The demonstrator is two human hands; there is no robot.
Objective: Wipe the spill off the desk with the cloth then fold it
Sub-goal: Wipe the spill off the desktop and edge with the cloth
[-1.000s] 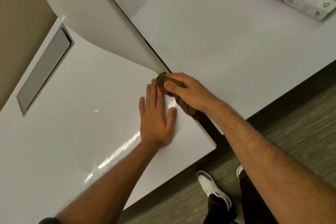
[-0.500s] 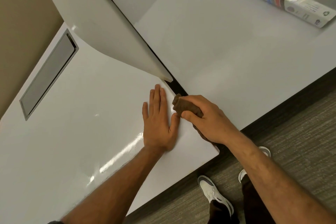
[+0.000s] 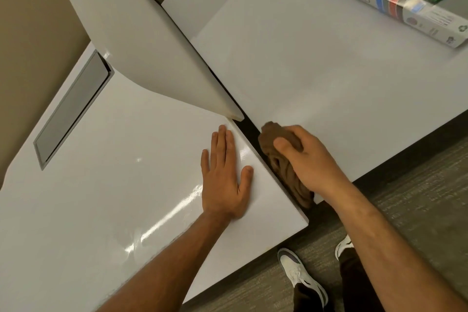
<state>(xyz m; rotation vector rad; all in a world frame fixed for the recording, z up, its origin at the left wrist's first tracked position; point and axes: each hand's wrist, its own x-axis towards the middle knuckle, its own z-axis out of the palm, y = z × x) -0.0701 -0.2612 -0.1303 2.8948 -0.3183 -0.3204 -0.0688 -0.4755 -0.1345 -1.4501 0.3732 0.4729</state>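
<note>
**Cloth along the worktop seam**

The right hand (image 3: 311, 159) closes its grip on a bunched brown cloth (image 3: 283, 162), which lies in the dark gap between two white worktop (image 3: 126, 185) sections. The cloth's long axis runs from about 11 o'clock to 5 o'clock, its far end pointing toward the divider panel (image 3: 152, 45). The left hand (image 3: 224, 180) rests flat, fingers spread, holding nothing, at the cloth's 9 o'clock.

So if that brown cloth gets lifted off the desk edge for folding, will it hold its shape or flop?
The brown cloth will probably flop: it is bunched in soft wrinkles under the right hand and sags into the gap between the desks. It looks light and thin. It likely needs spreading flat on the desk first.
</note>
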